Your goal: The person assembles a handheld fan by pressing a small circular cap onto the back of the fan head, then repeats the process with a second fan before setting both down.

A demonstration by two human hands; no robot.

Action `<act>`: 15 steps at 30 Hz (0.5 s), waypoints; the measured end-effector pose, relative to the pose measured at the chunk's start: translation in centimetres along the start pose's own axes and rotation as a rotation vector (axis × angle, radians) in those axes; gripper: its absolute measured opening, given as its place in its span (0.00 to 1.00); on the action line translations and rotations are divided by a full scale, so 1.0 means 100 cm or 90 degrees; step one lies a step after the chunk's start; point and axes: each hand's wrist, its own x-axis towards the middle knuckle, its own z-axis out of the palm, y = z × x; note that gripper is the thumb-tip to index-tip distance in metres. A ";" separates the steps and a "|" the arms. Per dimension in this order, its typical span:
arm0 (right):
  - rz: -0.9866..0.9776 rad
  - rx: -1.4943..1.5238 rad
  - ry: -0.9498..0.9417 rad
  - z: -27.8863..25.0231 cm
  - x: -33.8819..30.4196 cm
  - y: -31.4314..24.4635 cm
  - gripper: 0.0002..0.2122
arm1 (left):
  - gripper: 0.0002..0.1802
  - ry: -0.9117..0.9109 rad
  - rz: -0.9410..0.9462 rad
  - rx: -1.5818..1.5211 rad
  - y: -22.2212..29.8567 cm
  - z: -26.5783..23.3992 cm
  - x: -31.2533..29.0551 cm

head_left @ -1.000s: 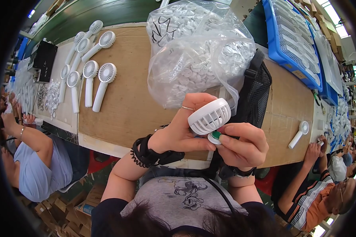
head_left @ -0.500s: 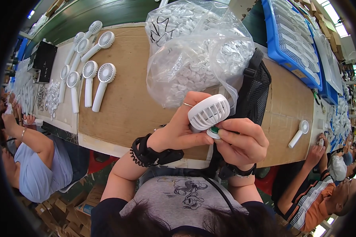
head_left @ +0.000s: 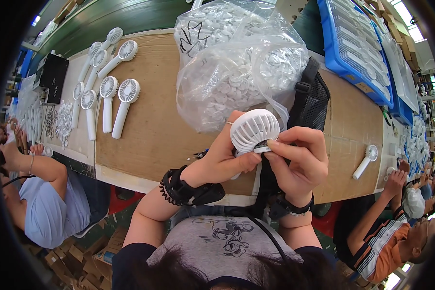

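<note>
My left hand [head_left: 218, 158] is closed round a white handheld fan [head_left: 253, 126], its slatted grille tilted upward; its handle is mostly hidden by my fingers. At the grille's near edge, my right hand [head_left: 299, 162] pinches a small white round cap [head_left: 262, 150] between thumb and forefinger. The cap touches the fan beside a dark gap in the grille. Just beyond my hands lies a big clear plastic bag [head_left: 198, 99] filled with many small white round pieces.
Several white handheld fans [head_left: 128, 92] lie at the left on the cardboard-covered table [head_left: 154, 72]; a single fan [head_left: 365, 162] lies at the right. A black mesh bag [head_left: 314, 99] is beside the plastic bag. Blue trays [head_left: 355, 79] stand at the far right. Co-workers sit on both sides.
The fan has turned so that its grille faces up more. My right hand has raised the cap against the grille's edge, and the green spot near it no longer shows.
</note>
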 end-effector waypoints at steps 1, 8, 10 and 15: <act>0.015 0.023 0.002 0.001 0.000 0.001 0.11 | 0.28 -0.001 -0.001 0.000 -0.001 0.000 0.001; 0.078 0.127 0.006 0.001 0.000 0.007 0.09 | 0.23 -0.009 0.020 0.006 -0.007 0.003 0.003; 0.095 0.148 0.012 0.002 0.000 0.007 0.08 | 0.23 -0.011 0.010 0.000 -0.007 0.003 0.004; 0.118 0.165 0.009 0.003 0.001 0.006 0.07 | 0.23 0.001 -0.013 -0.014 -0.006 0.003 0.003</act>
